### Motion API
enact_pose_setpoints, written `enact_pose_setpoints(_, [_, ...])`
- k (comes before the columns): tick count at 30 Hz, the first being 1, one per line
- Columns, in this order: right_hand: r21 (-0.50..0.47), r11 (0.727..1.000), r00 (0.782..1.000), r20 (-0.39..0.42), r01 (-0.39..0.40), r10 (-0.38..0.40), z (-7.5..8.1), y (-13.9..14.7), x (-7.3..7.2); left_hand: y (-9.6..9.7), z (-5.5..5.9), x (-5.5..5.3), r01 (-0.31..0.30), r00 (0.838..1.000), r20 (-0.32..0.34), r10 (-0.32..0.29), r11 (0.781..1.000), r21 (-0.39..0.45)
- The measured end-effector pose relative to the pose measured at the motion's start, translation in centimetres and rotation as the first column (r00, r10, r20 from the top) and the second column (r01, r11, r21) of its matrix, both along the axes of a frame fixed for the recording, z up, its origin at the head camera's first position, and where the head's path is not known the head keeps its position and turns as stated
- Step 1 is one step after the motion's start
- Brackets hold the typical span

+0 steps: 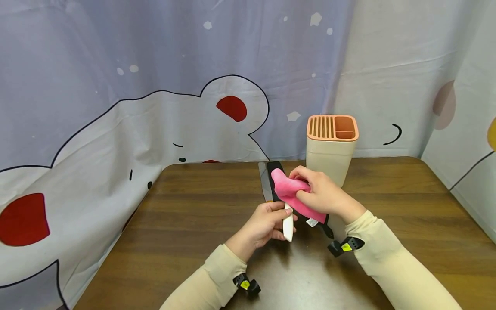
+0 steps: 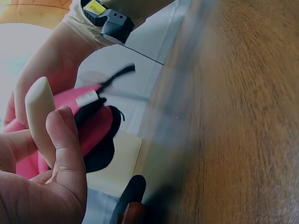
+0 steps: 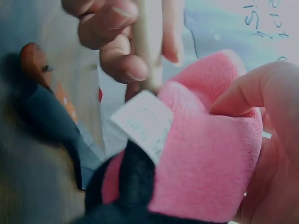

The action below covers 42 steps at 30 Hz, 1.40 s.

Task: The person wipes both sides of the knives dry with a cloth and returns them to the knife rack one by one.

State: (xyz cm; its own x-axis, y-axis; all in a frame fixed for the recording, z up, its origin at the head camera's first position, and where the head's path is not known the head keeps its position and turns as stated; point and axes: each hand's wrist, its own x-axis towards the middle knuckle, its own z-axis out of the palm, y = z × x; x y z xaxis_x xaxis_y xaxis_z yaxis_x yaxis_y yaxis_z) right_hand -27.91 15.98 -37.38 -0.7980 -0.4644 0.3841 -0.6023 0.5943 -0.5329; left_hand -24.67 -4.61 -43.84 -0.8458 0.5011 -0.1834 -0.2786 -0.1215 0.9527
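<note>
My left hand [image 1: 267, 224] holds a white handle [image 1: 288, 226] between thumb and fingers, its rounded end toward me. A fuzzy pink cloth [image 1: 288, 187] with black trim and a white tag [image 1: 311, 222] covers the far end of the handled thing, so its kind is hidden. My right hand [image 1: 319, 193] grips the cloth, pressing it around that far end. In the right wrist view, the fingers [image 3: 126, 70] of the left hand wrap the pale handle [image 3: 148, 42] just above the tag.
Beyond the hands, a grey blade [image 1: 265, 183] and a flat black thing [image 1: 276, 168] lie on the wooden table [image 1: 193, 206]. A cream knife block [image 1: 327, 159] with an orange slotted top stands behind my right hand. A printed curtain [image 1: 155, 51] hangs behind the table.
</note>
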Motion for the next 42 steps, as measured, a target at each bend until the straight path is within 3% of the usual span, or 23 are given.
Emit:
enact_pose_setpoints(5, [-0.047,0.999,1.0,0.021,-0.009,0.01,0.4,0.9,-0.2,-0.1,-0.2,-0.1,-0.009,1.0,0.02,0.009,1.0,-0.004])
enact_pose_setpoints(10, [-0.137,0.983,0.992,-0.009,0.127,-0.129,0.8,2.0,-0.6,-0.1,-0.3,-0.1,0.005,1.0,0.018,-0.005,1.0,-0.016])
enact_pose_setpoints(14, [-0.214,0.949,0.963,-0.093,0.23,-0.254,0.6,2.5,-1.1,0.0,-0.4,0.1,0.024,1.0,0.014,-0.024,0.999,-0.023])
enact_pose_setpoints(17, [-0.206,0.939,0.933,-0.178,0.276,-0.313,0.0,2.4,-1.4,0.2,-0.4,0.3,0.029,1.0,0.008,-0.029,0.999,-0.015])
enact_pose_setpoints(20, [-0.136,0.95,0.925,-0.224,0.282,-0.306,-0.6,1.9,-1.7,0.3,-0.3,0.5,0.049,0.999,-0.009,-0.049,0.999,-0.006])
enact_pose_setpoints(24, [-0.025,0.968,0.946,-0.208,0.248,-0.248,-1.1,1.3,-1.7,0.3,-0.1,0.6,0.077,0.997,-0.021,-0.077,0.997,-0.003])
enact_pose_setpoints(30, [0.065,0.976,0.966,-0.17,0.206,-0.193,-1.2,0.4,-1.1,0.3,-0.1,0.4,0.068,0.998,-0.014,-0.068,0.998,0.003])
enact_pose_setpoints(37, [0.034,0.978,0.966,-0.166,0.205,-0.197,-0.7,0.5,-0.7,0.2,-0.4,0.2,0.059,0.998,0.009,-0.059,0.998,-0.007])
enact_pose_setpoints(42, [-0.088,0.961,0.941,-0.196,0.263,-0.276,0.1,1.8,-0.8,0.2,-0.7,0.1,0.047,0.999,0.017,-0.047,0.999,-0.012])
